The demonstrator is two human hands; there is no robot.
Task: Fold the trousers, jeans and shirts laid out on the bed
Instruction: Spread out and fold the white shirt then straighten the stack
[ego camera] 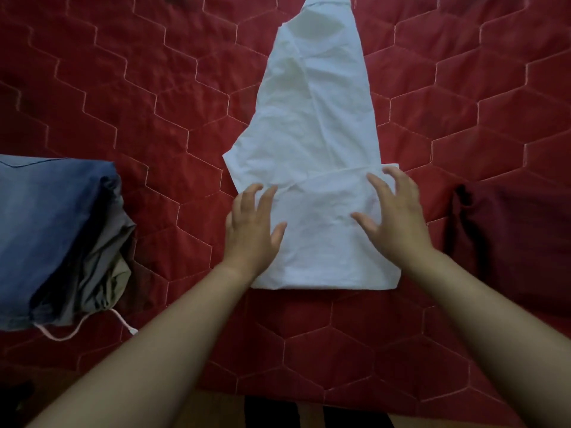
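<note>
Red quilt (340, 335): a bedspread stitched in pale hexagons covered the bed, and its near edge ran beneath both bare forearms.
Left hand (251, 230): it lay palm down on the near left edge of the white garment (312, 118), fingers relaxed and slightly apart, gripping nothing.
Right hand (398, 217): fingers were spread and arched like a claw, their tips on the cloth near its right edge. Nothing was pinched or held.
Near fold (324, 251): the garment's closest end was turned up over itself into a broad band, and both hands rested on that band.
Pile of folded clothes (55, 227): it sat at the left, well apart from the hands, with blue denim on top and grey and khaki layers below.
Pink drawstring (123, 322): it trailed from the pile's near corner onto the quilt.
Dark maroon garment (509, 248): it lay at the right, near the right hand and not touching it (hard to read against the red).
White garment, far part: it lay flat in the middle of the bed and narrowed toward the top of the view. It was possibly trousers laid leg on leg, but glare washed out the seams.
</note>
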